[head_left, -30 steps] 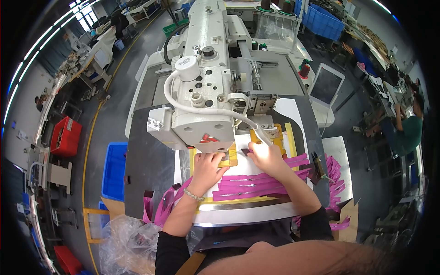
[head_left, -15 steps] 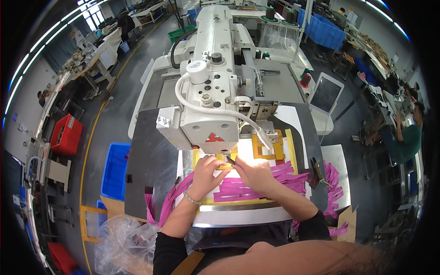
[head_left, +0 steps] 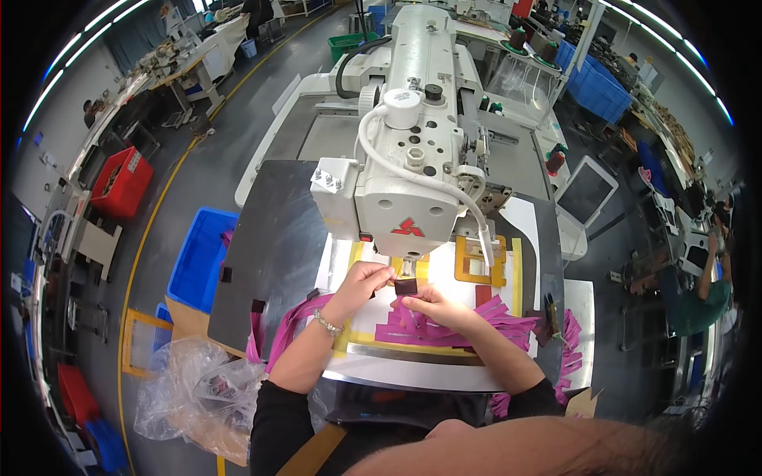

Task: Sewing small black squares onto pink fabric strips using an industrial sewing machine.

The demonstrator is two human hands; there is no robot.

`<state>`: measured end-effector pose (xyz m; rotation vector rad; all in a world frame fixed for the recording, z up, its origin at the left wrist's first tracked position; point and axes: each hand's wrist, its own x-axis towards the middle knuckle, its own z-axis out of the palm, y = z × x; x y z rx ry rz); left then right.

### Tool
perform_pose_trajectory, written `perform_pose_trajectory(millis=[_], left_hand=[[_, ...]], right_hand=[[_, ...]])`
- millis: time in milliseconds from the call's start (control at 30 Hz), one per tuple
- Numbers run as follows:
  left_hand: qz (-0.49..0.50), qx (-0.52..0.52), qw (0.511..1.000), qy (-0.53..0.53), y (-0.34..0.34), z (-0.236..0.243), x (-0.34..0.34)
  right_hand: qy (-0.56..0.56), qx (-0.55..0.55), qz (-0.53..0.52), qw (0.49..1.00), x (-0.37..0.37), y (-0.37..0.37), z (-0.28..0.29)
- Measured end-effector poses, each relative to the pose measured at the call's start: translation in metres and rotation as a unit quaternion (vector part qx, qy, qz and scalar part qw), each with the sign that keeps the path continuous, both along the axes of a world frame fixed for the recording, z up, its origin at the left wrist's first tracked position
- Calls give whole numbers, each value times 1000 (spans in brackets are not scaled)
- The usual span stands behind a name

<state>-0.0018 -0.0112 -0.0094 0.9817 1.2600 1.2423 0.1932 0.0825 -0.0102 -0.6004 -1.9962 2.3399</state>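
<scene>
Below the white sewing machine head, my left hand is pinched near the needle area; what its fingertips hold is too small to make out. My right hand pinches a small dark piece just right of those fingertips. Magenta zipper strips lie on the white and yellow-edged plate beside and under that hand. More magenta strips hang to the left of my left hand. A yellow frame piece sits right of the machine head.
A blue bin and red bin stand left. Crumpled clear plastic lies lower left. A tablet screen stands right of the machine, with thread cones behind. A person in green works at the far right.
My right hand has moved down and left from beside the yellow frame, and the dark piece now shows flat between my hands. The whole view has shifted.
</scene>
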Motion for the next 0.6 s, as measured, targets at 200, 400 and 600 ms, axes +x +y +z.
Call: perform_pose_trajectory(millis=[200,400,600], left_hand=[[20,-13,999,41,0,0,2],[5,-1,999,34,-1,2,1],[-1,13,1000,27,-2,0,1]], right_hand=[[-45,17,54,997,4,7,9],[-101,-6,65,993,3,7,37],[-87,-59,61,993,3,9,29]])
